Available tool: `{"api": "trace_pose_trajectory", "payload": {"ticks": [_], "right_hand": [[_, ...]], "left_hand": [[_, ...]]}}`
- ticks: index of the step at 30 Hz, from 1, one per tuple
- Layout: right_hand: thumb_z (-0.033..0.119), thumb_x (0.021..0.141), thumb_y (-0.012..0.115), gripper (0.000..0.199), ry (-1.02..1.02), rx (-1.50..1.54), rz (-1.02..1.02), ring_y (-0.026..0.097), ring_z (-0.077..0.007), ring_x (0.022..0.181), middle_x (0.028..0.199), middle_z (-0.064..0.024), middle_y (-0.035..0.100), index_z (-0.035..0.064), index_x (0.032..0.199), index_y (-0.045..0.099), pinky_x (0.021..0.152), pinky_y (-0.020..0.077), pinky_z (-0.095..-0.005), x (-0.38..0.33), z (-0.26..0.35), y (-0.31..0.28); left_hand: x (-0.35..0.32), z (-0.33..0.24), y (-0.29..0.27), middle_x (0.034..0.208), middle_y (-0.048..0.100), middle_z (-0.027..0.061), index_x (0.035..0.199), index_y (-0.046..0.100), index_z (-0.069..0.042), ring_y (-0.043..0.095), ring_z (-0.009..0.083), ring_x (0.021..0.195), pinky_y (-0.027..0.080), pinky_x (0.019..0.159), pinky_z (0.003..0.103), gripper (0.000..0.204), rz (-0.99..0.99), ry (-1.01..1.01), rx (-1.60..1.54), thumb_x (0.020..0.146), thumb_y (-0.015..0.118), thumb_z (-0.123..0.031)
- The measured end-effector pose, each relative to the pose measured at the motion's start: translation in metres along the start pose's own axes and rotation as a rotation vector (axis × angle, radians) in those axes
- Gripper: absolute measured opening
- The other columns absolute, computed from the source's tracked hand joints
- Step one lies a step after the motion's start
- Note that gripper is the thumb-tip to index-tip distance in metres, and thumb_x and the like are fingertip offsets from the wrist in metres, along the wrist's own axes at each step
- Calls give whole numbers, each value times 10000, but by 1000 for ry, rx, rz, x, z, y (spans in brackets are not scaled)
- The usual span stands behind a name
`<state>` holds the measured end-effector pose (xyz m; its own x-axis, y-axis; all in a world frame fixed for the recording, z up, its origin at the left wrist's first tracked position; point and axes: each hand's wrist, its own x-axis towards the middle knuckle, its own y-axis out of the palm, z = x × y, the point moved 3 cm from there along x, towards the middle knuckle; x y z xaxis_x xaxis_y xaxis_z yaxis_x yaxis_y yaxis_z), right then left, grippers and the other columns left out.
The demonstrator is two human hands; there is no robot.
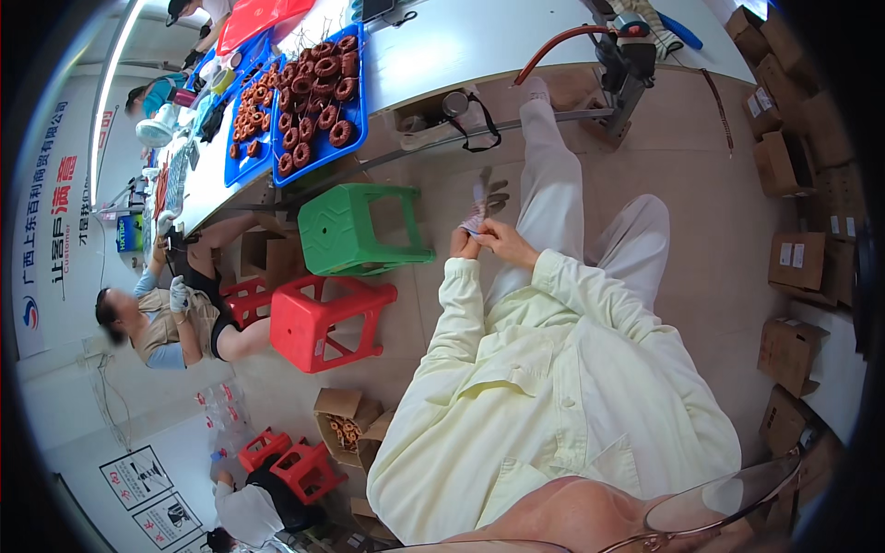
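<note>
My left hand [473, 217] is in a work glove with a light cuff and dark grey fingers. The gloved fingers look stretched and spread above my lap, and bare skin shows between cuff and sleeve. At the wrist, my bare right hand [507, 241] pinches the glove's cuff [474, 224]. Both forearms are in pale yellow-green sleeves. Beyond my knees runs a white worktable [433, 55]. A blue tray [362, 92] on it holds many reddish-brown rings [318, 88], and a second blue tray [241, 168] beside it holds smaller ones.
A green stool [346, 230] and a red stool [304, 323] stand at my left. A clamped black machine [631, 55] with a red hose sits on the table edge. Cardboard boxes [800, 258] line the right side. A co-worker [161, 318] sits at the left; others are farther off.
</note>
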<state>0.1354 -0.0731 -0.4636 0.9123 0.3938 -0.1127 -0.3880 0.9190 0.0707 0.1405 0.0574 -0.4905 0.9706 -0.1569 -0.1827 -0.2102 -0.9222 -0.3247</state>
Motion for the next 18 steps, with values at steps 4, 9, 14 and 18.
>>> {"api": "trace_pose_trajectory", "payload": {"ticks": [4, 9, 14, 18], "right_hand": [[136, 826, 567, 130, -31, -33, 13, 503, -99, 664, 725, -45, 560, 15, 855, 529, 585, 406, -252, -6, 32, 1], [186, 782, 583, 179, 1, -84, -22, 548, -199, 647, 692, -92, 580, 22, 837, 538, 604, 431, -326, -17, 43, -2], [207, 790, 570, 188, 4, -86, 20, 558, -203, 654, 703, -100, 588, 27, 832, 539, 612, 431, -328, -24, 58, 3], [198, 790, 569, 184, -45, -40, 2, 548, -184, 650, 694, -85, 579, 22, 837, 543, 619, 430, -319, -19, 56, 7]], "left_hand": [[7, -14, 15, 1094, 567, 112, 1109, 539, 30, 543, 130, 943, 455, 769, 249, 284, -215, 36, -418, 883, 379, -31], [42, -81, 31, 1100, 558, 79, 1169, 498, 20, 554, 146, 924, 440, 798, 227, 314, 46, 316, -400, 879, 392, -36], [50, -12, 38, 1144, 558, 106, 1181, 493, 34, 524, 178, 1043, 372, 906, 234, 383, 98, 180, -299, 839, 473, -136], [45, -84, 32, 1112, 572, 128, 1160, 505, 34, 524, 206, 1040, 370, 898, 250, 389, 101, 393, 413, 837, 517, -182]]}}
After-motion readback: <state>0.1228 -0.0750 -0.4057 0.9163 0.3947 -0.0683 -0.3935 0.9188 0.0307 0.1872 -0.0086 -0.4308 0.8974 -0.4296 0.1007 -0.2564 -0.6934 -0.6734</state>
